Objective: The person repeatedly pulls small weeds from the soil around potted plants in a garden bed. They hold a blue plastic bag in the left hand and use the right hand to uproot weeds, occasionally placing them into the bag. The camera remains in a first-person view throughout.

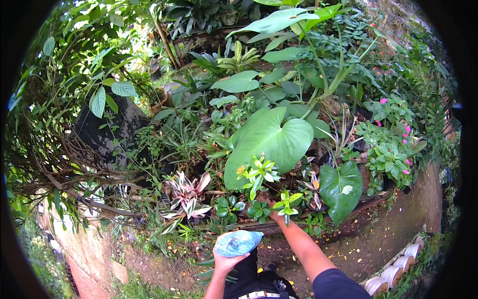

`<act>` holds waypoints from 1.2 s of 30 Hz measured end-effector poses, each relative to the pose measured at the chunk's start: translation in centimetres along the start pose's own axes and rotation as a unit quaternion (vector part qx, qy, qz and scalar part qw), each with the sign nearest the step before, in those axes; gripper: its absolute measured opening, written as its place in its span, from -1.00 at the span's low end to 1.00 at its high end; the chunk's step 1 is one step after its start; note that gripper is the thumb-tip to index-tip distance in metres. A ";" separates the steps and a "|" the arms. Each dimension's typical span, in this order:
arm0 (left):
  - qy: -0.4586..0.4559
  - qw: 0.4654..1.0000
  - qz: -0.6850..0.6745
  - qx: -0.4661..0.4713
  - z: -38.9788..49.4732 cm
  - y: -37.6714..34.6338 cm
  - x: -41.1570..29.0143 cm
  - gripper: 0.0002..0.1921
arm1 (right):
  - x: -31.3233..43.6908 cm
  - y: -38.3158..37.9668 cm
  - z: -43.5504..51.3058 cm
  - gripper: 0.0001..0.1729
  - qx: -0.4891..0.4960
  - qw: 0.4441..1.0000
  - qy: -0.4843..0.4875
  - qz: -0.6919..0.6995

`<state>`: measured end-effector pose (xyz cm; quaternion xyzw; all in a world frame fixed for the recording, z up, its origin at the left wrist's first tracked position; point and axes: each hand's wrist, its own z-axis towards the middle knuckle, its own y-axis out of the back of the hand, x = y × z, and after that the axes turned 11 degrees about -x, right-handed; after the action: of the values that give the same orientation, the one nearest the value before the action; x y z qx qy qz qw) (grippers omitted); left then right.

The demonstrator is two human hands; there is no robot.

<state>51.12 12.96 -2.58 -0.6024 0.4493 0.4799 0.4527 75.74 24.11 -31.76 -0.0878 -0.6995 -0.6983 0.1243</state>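
Observation:
My left hand holds a small blue-and-white plastic bag in front of my body; what is inside cannot be made out. Down among the low plants at the bed's front edge reaches my right hand, its fingers mostly hidden by leaves and shade. Close beside it on the right rises a light-green leafy shoot. A dark-green, round-leaved plant grows just to its left, with a similar plant farther left. Behind, a taller shoot with an orange flower stands before a huge heart-shaped leaf.
A pink-and-white striped plant grows left of the hands. Twisted woody branches crowd the left side. Pink-flowered plants fill the right. White cylindrical containers line the lower right, beside a dirt path scattered with yellow leaves.

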 end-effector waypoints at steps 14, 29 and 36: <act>0.012 1.000 -0.001 0.005 0.3 -0.8 -0.6 -0.12 | -0.3 0.1 0.1 -0.19 0.014 1.000 0.026 -0.010; -0.007 1.000 0.014 0.017 1.2 -1.3 -1.2 -0.13 | 0.5 2.7 1.7 -0.21 0.088 0.994 0.006 -0.062; -0.033 0.999 -0.010 -0.004 1.7 -1.2 -1.8 -0.21 | 0.0 2.5 1.9 -0.29 0.090 0.995 -0.009 -0.029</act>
<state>51.80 15.08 -0.92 -0.5927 0.4256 0.4969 0.4698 76.43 26.08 -29.37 -0.0623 -0.7630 -0.6347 0.1052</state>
